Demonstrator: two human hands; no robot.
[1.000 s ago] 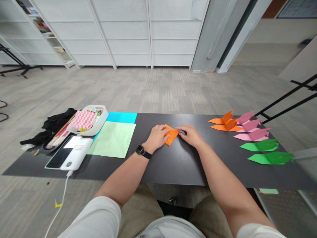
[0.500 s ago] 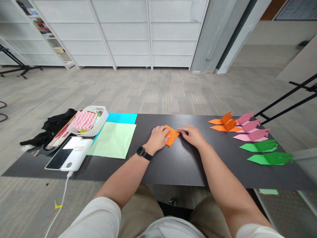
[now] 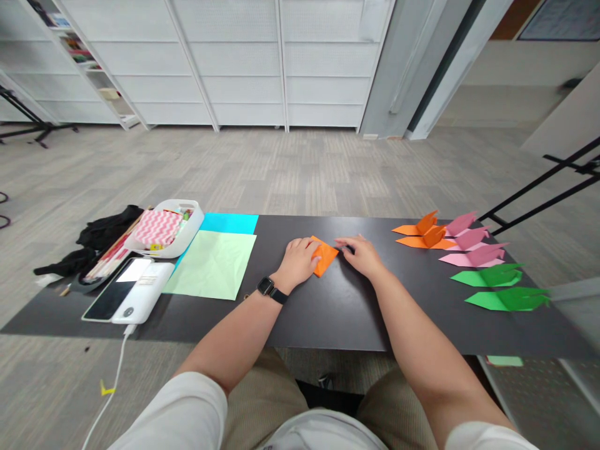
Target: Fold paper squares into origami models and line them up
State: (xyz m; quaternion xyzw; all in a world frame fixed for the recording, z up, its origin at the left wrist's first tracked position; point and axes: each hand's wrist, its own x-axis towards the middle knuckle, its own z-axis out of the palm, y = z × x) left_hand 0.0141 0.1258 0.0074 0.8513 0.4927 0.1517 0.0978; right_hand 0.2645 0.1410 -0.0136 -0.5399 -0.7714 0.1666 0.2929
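Beneath the left hand (image 3: 300, 259) lies folded orange paper (image 3: 325, 257).

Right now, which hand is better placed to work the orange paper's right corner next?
Probably the right: the right hand has its fingertips close by that corner. The left hand rests on the left side of the orange paper, seemingly steadying it.

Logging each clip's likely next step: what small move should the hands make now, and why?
Probably bring the right hand to the right corner of the folded orange paper: its fingertips appear just beyond that corner, while the left hand rests on the paper's left side, seemingly steadying it.
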